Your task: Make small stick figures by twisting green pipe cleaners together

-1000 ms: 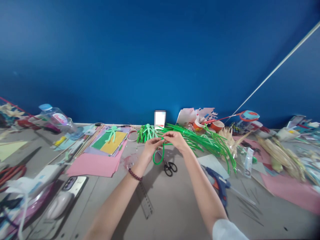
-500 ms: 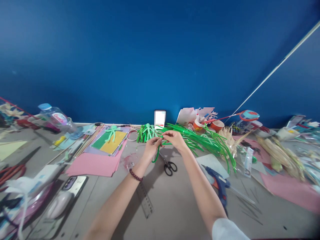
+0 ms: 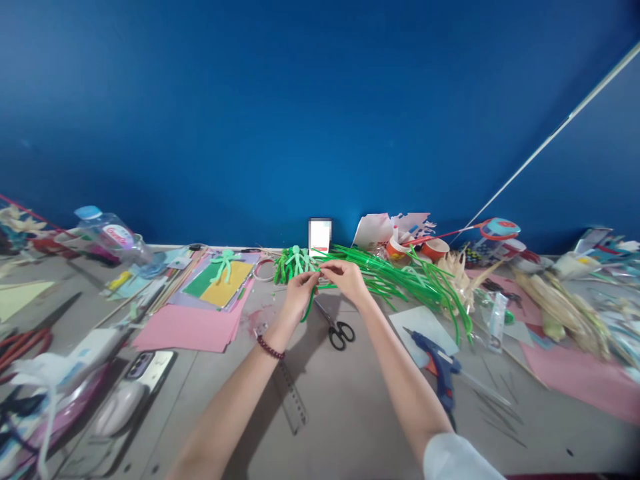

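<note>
A green pipe cleaner (image 3: 309, 308) hangs curved below my left hand (image 3: 301, 291), whose fingers are pinched around it. My right hand (image 3: 347, 277) pinches at the same spot, its fingertips touching those of the left; the bit of pipe cleaner between them is mostly hidden. Just beneath the hands lie black-handled scissors (image 3: 341, 335) on the table. Behind the left hand stand small green pipe-cleaner figures (image 3: 295, 262). A bundle of loose green pipe cleaners (image 3: 415, 280) spreads out to the right of my right hand.
A phone-like bright screen (image 3: 320, 237) leans on the blue wall. Pink paper (image 3: 187, 328) and coloured sheets lie left, with a light green figure (image 3: 225, 265) on them. A blue glue gun (image 3: 437, 363) rests right, and a clear ruler (image 3: 291, 403) near my left forearm.
Both hands stay together, with the fingertips shifted slightly up and left. The hanging end of the pipe cleaner has moved a little left and shows less.
</note>
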Demonstrator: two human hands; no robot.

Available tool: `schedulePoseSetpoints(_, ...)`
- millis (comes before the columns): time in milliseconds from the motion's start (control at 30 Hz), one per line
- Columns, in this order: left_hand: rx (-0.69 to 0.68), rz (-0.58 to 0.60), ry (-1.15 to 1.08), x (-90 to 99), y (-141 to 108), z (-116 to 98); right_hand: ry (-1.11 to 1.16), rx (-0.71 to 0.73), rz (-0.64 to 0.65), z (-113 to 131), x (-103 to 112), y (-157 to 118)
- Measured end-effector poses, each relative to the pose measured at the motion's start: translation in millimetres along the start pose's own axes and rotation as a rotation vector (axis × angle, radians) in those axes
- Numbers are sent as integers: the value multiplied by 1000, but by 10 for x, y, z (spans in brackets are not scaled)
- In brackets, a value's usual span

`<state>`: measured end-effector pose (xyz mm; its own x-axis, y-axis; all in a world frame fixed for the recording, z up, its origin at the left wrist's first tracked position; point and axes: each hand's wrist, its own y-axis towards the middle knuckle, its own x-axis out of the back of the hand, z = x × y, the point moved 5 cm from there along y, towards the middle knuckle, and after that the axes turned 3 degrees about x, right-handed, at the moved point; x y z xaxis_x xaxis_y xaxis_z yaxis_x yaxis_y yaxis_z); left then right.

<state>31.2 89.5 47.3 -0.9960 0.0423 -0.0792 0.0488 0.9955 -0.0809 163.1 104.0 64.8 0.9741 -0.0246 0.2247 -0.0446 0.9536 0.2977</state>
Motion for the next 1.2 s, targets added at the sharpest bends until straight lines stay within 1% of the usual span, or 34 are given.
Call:
schedulePoseSetpoints(133,-11,51,14,-8,6,-28,-90,56,-20,-7,21,13)
schedulePoseSetpoints(267,-45,99,27,-12,23,-52,-176,107,-9,-9,29,24)
schedulePoseSetpoints(367,-104,146,64,-25,41,-58,-137,85,37,-9,7,16)
schedulePoseSetpoints(433,-149,172,43,-34,48,-61,-106,71,67,-1,-11,8)
schedulePoseSetpoints(500,-166,187,35,-40,47,-62,-135,91,66,26,-13,4)
schedulePoseSetpoints(633,-147,162,99,-28,24,-86,-253,167,57,90,-4,9)
schedulePoseSetpoints(767,-148,138,156,-6,8,-126,-287,181,61,114,2,14)
schedulePoseSetpoints(1000,-143,116,149,24,29,-145,-160,91,43,54,16,16)
schedulePoseSetpoints(1200,-136,114,116,26,17,-157,-147,93,30,72,6,13)
